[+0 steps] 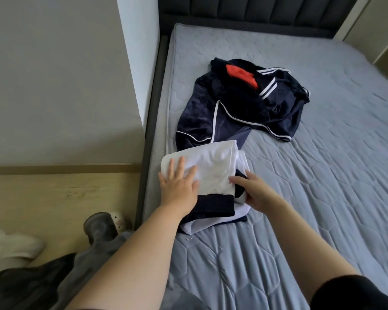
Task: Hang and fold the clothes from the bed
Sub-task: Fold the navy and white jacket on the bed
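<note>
A folded white garment (211,166) with a dark navy band (215,205) lies near the left edge of the grey quilted mattress (323,175). My left hand (177,186) presses flat on its left part, fingers straight. My right hand (253,193) touches its right edge, fingers extended, some tucked at the fold. Behind it lies an unfolded heap of navy clothes with white stripes (238,101), with a red piece (242,78) on top.
A dark padded headboard (255,12) stands at the far end. A white wall corner (134,63) and wooden floor (54,198) lie to the left of the bed frame (143,164). Slippers (103,224) and clothes sit on the floor at lower left.
</note>
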`<state>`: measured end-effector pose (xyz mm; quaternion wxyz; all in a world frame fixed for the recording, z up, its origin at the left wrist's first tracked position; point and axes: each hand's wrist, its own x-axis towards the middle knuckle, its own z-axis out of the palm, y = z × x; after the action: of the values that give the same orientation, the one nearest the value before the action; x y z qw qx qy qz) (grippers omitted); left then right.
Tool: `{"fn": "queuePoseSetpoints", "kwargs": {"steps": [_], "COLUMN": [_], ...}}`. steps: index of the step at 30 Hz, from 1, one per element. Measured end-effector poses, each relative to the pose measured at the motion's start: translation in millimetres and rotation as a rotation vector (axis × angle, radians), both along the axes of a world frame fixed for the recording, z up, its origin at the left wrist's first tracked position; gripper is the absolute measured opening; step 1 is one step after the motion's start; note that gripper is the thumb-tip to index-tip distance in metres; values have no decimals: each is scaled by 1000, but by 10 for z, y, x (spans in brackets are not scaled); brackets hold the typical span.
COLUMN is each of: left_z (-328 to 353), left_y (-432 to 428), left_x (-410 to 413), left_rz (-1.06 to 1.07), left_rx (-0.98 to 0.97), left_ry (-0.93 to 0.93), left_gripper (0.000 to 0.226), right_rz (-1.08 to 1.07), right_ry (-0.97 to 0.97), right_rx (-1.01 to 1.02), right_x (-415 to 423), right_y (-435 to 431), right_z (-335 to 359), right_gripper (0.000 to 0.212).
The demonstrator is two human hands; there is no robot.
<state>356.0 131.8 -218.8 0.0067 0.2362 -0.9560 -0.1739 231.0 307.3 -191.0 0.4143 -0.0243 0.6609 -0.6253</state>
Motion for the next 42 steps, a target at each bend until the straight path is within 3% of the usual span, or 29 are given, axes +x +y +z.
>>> {"fn": "queuePoseSetpoints", "kwargs": {"steps": [3, 6, 7, 8, 11, 13, 14, 16, 18, 23, 26, 29, 34, 37, 39, 41, 42], "left_z": [-51, -58, -50, -39, 15, 46, 56, 74, 73, 19, -5, -35, -128, -93, -41, 46, 101], "left_y": [80, 130, 132, 128, 141, 172, 181, 174, 167, 231, 283, 394, 454, 361, 285, 206, 170], "left_x": [-15, -68, -84, -97, -125, -132, -130, -114, -87, -25, -8, -10, -25, -34, -44, -50, -49], "left_rz": [121, 149, 153, 157, 170, 165, 159, 143, 100, -101, -226, -353, -468, -490, -522, -496, -395], "left_rx": [135, 202, 220, 237, 285, 307, 313, 321, 308, 32, -125, -214, -299, -249, -158, 45, 240], "left_ry": [17, 45, 51, 55, 61, 61, 59, 60, 62, -16, -47, -105, -242, -266, -274, -216, -94], "left_gripper": [49, 47, 47, 46, 45, 45, 45, 45, 45, 53, 64, 80, 105, 108, 103, 82, 62], "right_rz": [-98, -384, -452, -441, -52, 115, 113, 17, -65, -115, -134, -149, -177, -199, -124, -76, -70], "right_ry": [117, 488, 606, 693, 800, 755, 724, 677, 690, 532, 418, 394, 324, 88, -15, -8, -7], "right_rx": [139, 401, 426, 465, 713, 763, 683, 501, 460, 466, 585, 670, 615, 327, 257, 288, 307], "right_x": [159, 250, 273, 304, 382, 412, 407, 376, 284, 40, -54, -124, -155, -117, -81, -44, -33], "right_y": [-125, -106, -67, -29, 13, -8, -14, -11, 3, -6, -3, 16, 125, 201, 186, 136, 116], "right_z": [-39, -26, -11, 17, -6, -29, -37, -4, 20, -30, -163, -268, -309, -260, -266, -298, -311], "right_gripper": [29, 33, 24, 19, 54, 51, 48, 45, 39, 42, 32, 30, 27, 38, 51, 54, 52]}}
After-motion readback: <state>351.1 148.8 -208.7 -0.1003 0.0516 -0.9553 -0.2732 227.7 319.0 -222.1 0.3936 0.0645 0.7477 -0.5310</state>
